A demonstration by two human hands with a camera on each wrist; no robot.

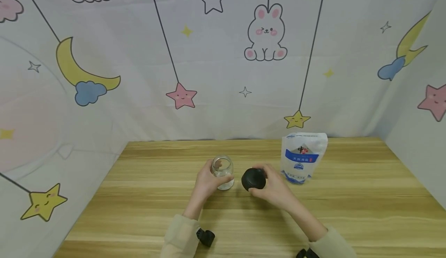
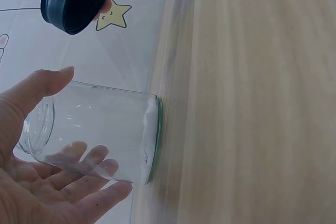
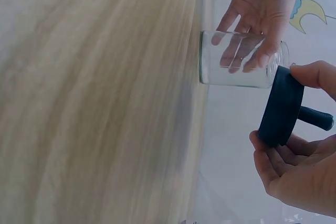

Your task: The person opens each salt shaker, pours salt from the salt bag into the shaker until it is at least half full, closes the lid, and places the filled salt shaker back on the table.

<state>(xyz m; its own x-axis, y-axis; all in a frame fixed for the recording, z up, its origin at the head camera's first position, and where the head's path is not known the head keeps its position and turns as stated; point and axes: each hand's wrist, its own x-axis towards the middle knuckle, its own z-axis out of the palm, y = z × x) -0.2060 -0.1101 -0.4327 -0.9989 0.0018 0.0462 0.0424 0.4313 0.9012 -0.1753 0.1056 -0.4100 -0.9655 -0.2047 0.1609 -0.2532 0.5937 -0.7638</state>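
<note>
Head view: one glass jar, one black lid, one white pouch, two hands busy

Clock hours run from the glass jar (image 1: 225,171), which stands upright on the wooden tabletop (image 1: 156,180), at 6 o'clock from the middle of the head view. The white pouch (image 1: 303,158) stands near 3 o'clock, beyond the right hand (image 1: 273,187). A patterned curtain (image 1: 216,57) hangs behind, its winking rabbit toward 12 and a yellow smiling star at 2. Two black wrist devices (image 1: 205,237) show, one between 6 and 7, the other between 4 and 5. Seen from the right wrist, the black lid (image 1: 253,180) blocks part of the jar's mouth; the head view shows them apart.

Blue on the pouch carries 天然海盐, with 中 above it; the smaller print is too fine to read.

One left hand (image 1: 209,180) grasps the jar, thumb on one side, four fingers on the other; one white layer (image 2: 149,132) lies at its bottom. The right hand pinches the lid's rim at 3 o'clock, just beside the jar, one stub (image 3: 315,118) pointing toward the palm.
</note>
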